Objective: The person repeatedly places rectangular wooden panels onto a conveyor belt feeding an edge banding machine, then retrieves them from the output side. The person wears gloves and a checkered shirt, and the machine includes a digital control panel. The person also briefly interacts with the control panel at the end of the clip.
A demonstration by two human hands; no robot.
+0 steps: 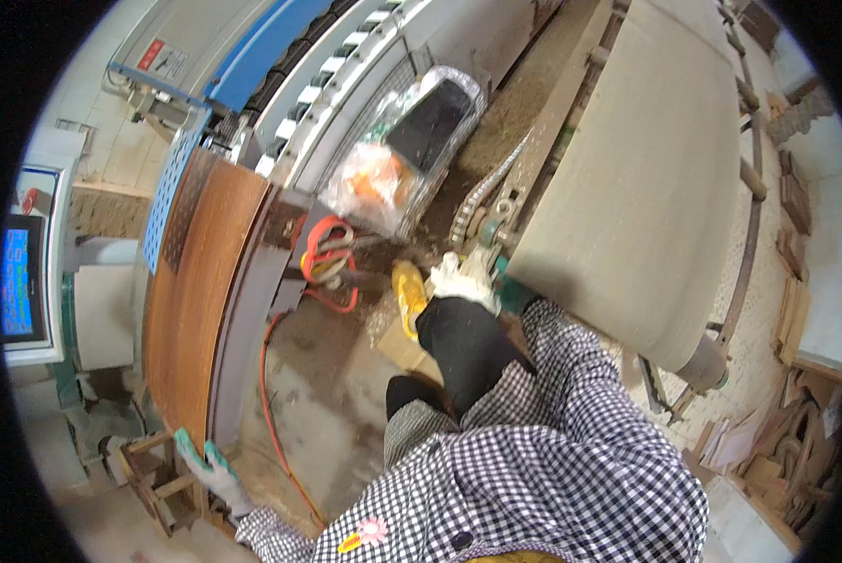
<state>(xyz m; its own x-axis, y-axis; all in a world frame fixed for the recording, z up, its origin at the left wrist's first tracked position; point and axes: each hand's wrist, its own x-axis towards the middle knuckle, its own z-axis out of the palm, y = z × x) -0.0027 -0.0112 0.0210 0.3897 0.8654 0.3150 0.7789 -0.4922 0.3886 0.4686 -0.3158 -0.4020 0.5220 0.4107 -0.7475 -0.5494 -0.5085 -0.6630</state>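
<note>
At lower left my left hand [217,473], in a pale glove with green fingertips, holds the near end of a brown wood-grain board [206,302] between thumb and fingers. The board lies along the machine's edge, beside a blue perforated plate [174,190]. My right hand [511,290] seems to be the dark green shape beyond the checked sleeve, low beside the belt conveyor [639,162]; its fingers are hidden. Next to it a crumpled whitish cloth or glove [465,280] shows beyond my dark-clad knee. A yellow shoe [410,292] is on the floor.
A wire basket [431,200] holds plastic bags and a black item. Orange-red tape rolls [328,250] hang on the machine's side. A red hose [269,394] crosses the floor. A wooden frame [157,485] stands lower left; a screen [27,281] is at far left.
</note>
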